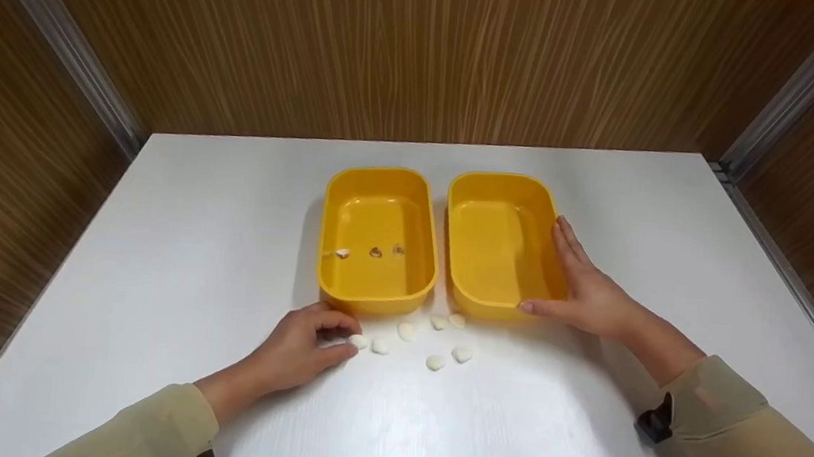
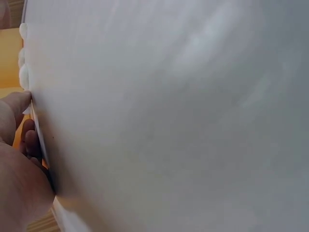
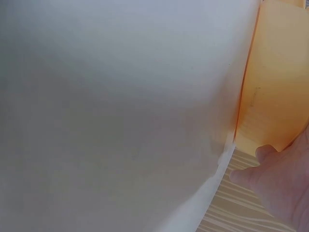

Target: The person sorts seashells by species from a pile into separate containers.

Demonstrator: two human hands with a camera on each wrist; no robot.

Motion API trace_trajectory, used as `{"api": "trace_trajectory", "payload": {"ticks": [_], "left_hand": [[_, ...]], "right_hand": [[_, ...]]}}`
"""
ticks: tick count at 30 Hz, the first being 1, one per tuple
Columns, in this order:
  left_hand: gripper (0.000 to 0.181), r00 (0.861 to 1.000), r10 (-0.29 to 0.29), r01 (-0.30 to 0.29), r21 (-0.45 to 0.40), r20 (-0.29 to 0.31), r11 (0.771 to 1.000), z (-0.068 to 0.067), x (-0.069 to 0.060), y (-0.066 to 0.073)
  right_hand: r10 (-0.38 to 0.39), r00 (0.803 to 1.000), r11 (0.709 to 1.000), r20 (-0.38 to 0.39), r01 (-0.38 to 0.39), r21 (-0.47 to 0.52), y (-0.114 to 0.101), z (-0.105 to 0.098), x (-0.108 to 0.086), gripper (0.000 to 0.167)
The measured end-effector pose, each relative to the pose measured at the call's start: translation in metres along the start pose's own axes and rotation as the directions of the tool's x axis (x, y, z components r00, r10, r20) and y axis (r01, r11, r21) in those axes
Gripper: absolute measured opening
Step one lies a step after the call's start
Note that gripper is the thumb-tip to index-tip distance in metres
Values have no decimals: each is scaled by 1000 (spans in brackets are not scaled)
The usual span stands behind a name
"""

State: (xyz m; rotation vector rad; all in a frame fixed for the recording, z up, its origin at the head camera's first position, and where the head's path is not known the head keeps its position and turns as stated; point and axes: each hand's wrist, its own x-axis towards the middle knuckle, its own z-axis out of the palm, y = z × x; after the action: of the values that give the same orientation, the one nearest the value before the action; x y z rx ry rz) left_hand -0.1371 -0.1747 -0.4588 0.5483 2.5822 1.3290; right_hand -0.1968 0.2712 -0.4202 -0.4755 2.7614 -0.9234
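Note:
At the front left corner of the left yellow container [image 1: 374,303], my left hand [image 1: 299,345] pinches a small white rounded piece [image 1: 358,341] between thumb and finger. Several similar white pieces [image 1: 435,363] lie on the table in front of the two containers. Inside the left container are a whitish piece [image 1: 342,254] and two small brown pieces [image 1: 375,252], too small to identify. My right hand [image 1: 587,294] rests on the right yellow container [image 1: 493,305], thumb at its front rim and straight fingers along its right side. Nothing lies inside that container.
The containers stand side by side with a narrow gap on a white table [image 1: 212,239]. Wood-grain panels [image 1: 424,51] rise behind the table and at both sides. Dark wrist devices [image 1: 655,420] sit by the sleeve cuffs.

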Motion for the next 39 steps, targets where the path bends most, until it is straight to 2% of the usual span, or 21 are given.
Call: {"api": "trace_trajectory", "payload": {"ticks": [7,12,25,32,39], "left_hand": [[17,1000,-15,15,-6,25,1000,-3,0,0],[15,999,-5,5,14,50,1000,-5,1,-1],[14,988,-6,1,35,152,999,-16,2,8],[15,986,-17,13,25,166,1000,-18,0,13],[16,985,-19,23,-23,174,999,-21,-2,20]], "right_hand": [[16,1000,1000,5,-16,9,-1,1,2,134],[19,1000,1000,4,-19,10,-1,2,4,134],[6,1000,1000,3,-6,-12,-1,2,7,133],[11,1000,1000,3,-11,-7,1,2,8,133],[14,1000,1000,3,-14,-1,0,3,8,134]]}}
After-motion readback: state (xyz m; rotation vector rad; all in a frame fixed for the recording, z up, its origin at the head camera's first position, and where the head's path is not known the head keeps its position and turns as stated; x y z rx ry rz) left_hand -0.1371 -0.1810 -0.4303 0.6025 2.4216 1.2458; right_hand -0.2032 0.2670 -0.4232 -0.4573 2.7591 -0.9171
